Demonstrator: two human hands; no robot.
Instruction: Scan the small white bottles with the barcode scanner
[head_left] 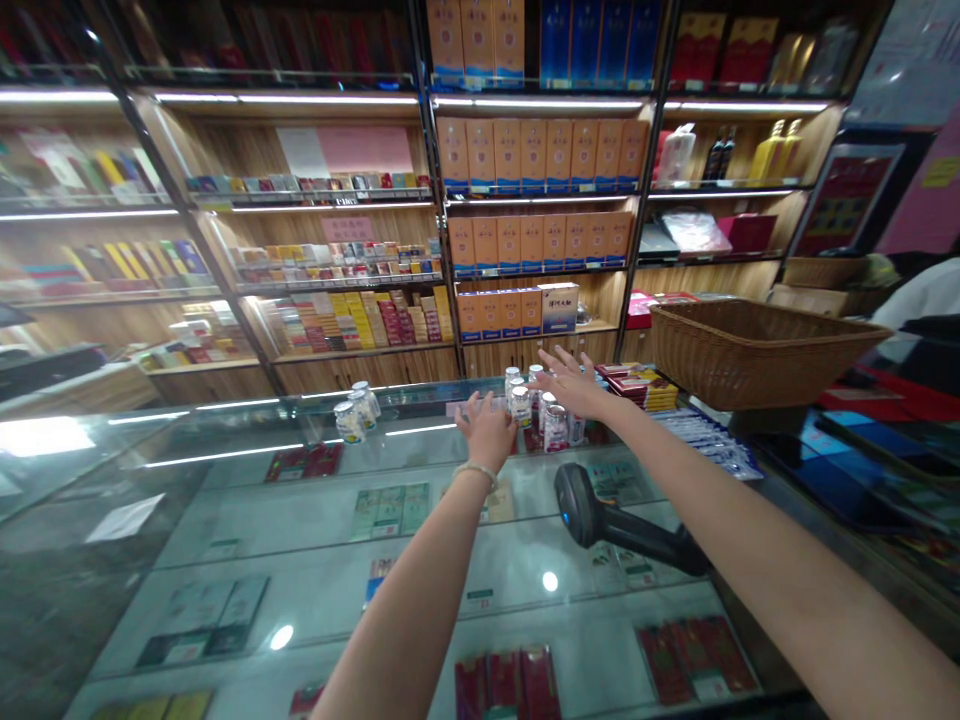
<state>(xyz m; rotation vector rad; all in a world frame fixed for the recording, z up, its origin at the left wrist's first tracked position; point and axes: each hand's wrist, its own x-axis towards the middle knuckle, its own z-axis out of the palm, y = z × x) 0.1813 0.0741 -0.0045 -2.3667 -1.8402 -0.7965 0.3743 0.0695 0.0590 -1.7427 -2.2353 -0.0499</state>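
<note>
Right hand [574, 386] partly hiding white-lidded jars [520, 407], labels [556, 438] unreadable

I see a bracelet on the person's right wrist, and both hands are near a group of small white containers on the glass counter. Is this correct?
Not quite: in the head view, the bracelet is on the left wrist, not the right. The left hand and right hand are indeed near small white containers on the glass counter.
</note>
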